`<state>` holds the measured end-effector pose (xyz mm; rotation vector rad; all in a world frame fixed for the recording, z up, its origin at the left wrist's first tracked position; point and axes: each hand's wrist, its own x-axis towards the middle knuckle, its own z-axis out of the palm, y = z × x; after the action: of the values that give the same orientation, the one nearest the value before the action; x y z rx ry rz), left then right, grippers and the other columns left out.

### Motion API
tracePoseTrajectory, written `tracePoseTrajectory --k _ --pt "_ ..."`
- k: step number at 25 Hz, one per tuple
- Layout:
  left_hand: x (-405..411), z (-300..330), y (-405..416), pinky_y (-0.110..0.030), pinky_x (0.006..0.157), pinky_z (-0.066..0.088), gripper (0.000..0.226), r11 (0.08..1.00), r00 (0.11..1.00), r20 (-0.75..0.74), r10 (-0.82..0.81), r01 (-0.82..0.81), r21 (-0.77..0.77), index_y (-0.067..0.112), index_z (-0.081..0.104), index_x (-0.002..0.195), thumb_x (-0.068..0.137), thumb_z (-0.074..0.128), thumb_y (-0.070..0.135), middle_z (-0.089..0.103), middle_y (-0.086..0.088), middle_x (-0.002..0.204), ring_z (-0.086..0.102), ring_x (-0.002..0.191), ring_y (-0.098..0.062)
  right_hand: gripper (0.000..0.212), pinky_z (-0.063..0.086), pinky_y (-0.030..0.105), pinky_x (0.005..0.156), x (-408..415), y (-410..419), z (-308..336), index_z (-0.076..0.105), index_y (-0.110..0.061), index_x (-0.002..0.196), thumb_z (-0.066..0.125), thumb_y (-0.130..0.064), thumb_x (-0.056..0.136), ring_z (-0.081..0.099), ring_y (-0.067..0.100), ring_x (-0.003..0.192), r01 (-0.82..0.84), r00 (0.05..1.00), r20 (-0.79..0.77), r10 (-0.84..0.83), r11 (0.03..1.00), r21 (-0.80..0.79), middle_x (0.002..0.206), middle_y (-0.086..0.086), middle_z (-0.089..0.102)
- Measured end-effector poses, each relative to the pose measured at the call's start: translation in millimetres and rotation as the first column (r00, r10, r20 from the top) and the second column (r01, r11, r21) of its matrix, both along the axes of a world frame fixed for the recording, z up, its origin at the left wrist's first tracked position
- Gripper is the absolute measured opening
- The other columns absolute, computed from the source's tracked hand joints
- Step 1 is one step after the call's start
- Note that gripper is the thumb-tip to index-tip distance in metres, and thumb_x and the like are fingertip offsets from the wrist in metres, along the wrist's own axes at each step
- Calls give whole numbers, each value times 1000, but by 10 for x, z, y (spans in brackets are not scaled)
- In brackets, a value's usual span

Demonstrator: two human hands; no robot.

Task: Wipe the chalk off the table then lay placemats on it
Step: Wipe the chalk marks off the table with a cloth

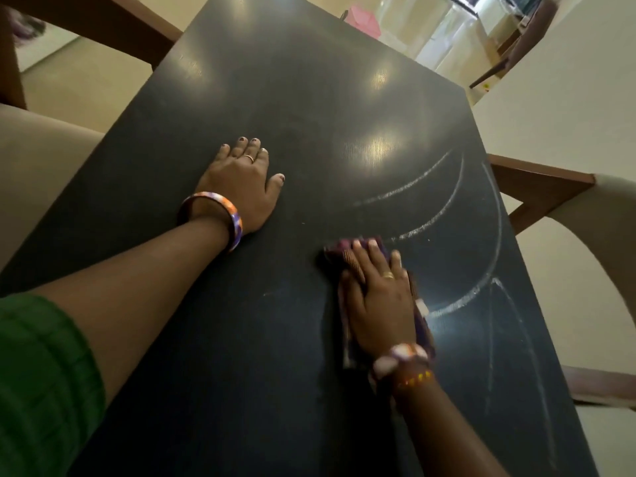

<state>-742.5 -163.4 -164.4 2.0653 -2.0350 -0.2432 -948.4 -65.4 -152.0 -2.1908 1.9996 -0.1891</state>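
A dark table [275, 80] fills the view. White chalk lines [437, 215] curve across its right half, and fainter strokes run down toward the near right corner. My right hand [378, 297] presses flat, fingers straight, on a purple patterned cloth [425, 330] at the left end of the chalk lines. Flat on the bare tabletop to the left of the cloth rests my left hand [241, 187], fingers spread, a striped bangle on its wrist. No placemats are in view.
Cushioned chairs with wooden frames stand close along the left side [38, 160] and the right side [564, 201] of the table. A pink object [363, 20] sits beyond the far edge. Pale floor surrounds the table.
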Motion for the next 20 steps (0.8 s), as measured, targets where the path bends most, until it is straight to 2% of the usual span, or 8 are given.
tracePoseTrajectory --k 2,5,7,10,12,15,18,20 --pt "-8 -10 -4 -36 118 8 58 1000 1000 -4 -22 22 -8 4 23 147 99 29 37 18 -11 156 12 145 -23 50 8 39 117 144 -748 -72 26 -32 148 33 -39 98 10 30 145 10 1000 10 -9 999 -31 157 -4 20" --pt "14 -23 -12 -34 118 8 54 999 999 -7 -32 32 -9 6 24 147 100 30 33 18 -9 156 13 145 -21 50 7 41 117 286 -1498 -18 26 -30 148 33 -38 99 12 29 145 50 997 60 -50 999 8 157 -3 20" --pt "26 9 -11 -34 118 8 53 999 999 -14 -39 39 -5 6 25 147 100 31 31 19 -8 156 13 145 -21 49 5 36 116 189 -1141 -39 26 -33 147 33 -40 100 11 27 145 -5 997 79 6 1000 -9 157 -6 21" --pt "20 35 4 -35 118 9 53 999 999 -19 -41 41 3 5 25 146 100 31 30 20 -10 155 14 145 -22 53 -2 22 111 -39 40 -32 21 -42 144 25 -52 93 7 20 146 6 994 110 0 998 -56 155 -15 18" --pt "-1 26 11 -35 118 9 53 999 999 -2 -34 34 11 4 24 147 100 29 29 19 -11 155 13 145 -23 57 -3 23 112 -81 352 -31 19 -44 143 21 -55 87 7 19 146 29 997 76 -26 999 -29 155 -16 17" --pt "-7 26 -4 -35 118 8 52 999 999 -4 -41 41 6 4 23 147 101 29 27 18 -11 156 13 145 -23 50 9 38 116 46 -432 -63 29 -35 146 33 -44 96 14 29 145 33 999 8 -32 997 -73 156 -5 23" --pt "2 1 -17 -33 118 8 49 1000 1000 -19 -13 13 -4 5 26 146 101 29 23 20 -8 155 14 145 -21 50 9 41 117 332 -1348 -60 29 -30 147 34 -39 99 14 32 144 64 997 47 -63 998 -23 156 -3 23" --pt "2 8 -21 -32 118 8 48 1000 999 -33 -12 12 -9 6 27 146 100 30 21 21 -8 155 15 145 -20 49 8 38 115 437 -1204 -92 30 -33 146 34 -41 98 15 31 144 -21 999 39 23 999 -41 156 -6 24"
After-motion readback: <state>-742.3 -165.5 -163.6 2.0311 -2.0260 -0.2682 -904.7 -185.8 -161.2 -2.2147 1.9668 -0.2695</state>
